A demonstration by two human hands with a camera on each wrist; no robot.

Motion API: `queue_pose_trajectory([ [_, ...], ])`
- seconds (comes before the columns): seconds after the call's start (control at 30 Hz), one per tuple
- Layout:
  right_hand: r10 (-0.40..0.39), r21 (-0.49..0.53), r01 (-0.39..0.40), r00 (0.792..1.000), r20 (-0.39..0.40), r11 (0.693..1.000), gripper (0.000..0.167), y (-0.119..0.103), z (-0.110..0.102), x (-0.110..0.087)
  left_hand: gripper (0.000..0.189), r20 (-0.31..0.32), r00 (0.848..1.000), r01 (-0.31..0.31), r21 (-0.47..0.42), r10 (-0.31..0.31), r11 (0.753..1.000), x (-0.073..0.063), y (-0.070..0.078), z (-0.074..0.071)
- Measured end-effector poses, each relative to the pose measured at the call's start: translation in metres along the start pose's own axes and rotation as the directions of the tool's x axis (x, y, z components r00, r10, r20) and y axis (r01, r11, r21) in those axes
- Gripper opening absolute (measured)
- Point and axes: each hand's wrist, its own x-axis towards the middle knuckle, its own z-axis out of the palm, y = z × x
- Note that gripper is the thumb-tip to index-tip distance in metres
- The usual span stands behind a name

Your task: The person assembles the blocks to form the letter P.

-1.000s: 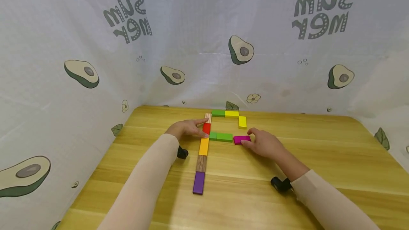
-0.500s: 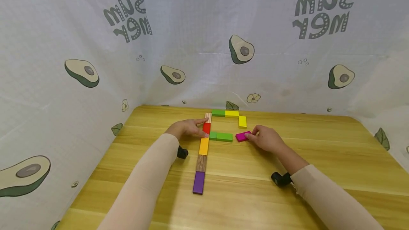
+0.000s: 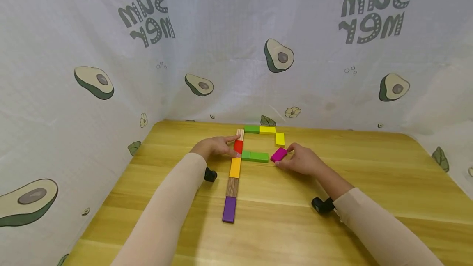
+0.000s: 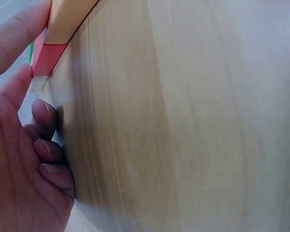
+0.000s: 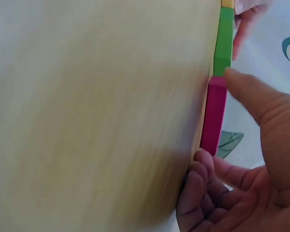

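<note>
A magenta block (image 3: 278, 154) lies slantwise, right of the green blocks (image 3: 259, 157). My right hand (image 3: 303, 160) pinches it between thumb and index finger; the right wrist view shows the fingertips at opposite ends of the magenta block (image 5: 214, 116). My left hand (image 3: 217, 147) rests at the upper column. Its straight thumb and index finger touch around the red block (image 3: 238, 147), which lies between a pale wood block (image 3: 240, 133) and an orange block (image 3: 235, 168). In the left wrist view, the other fingers of the left hand (image 4: 24, 140) are curled beside the blocks.
Below the orange block, a dark wood block (image 3: 232, 187) and a purple block (image 3: 229, 209) continue the column. Another green block (image 3: 252, 129) and two yellow blocks (image 3: 280, 139) form the upper arm. A patterned curtain (image 3: 236, 44) hangs behind the wooden table (image 3: 281, 225).
The magenta block has turned from nearly level to a steep slant, its right end swung away from me. The right thumb has shifted to its near end. My left hand stays in place.
</note>
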Motion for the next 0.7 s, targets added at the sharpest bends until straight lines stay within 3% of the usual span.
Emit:
queue_pose_trajectory([
  [0.7, 0.003, -0.019, -0.003, 1.0, -0.003, 1.0, 0.075, -0.0029, 0.0024, 0.0043, 0.09, 0.007, 1.0, -0.009, -0.012, 0.009, 1.0, -0.0014, 0.0016, -0.0015],
])
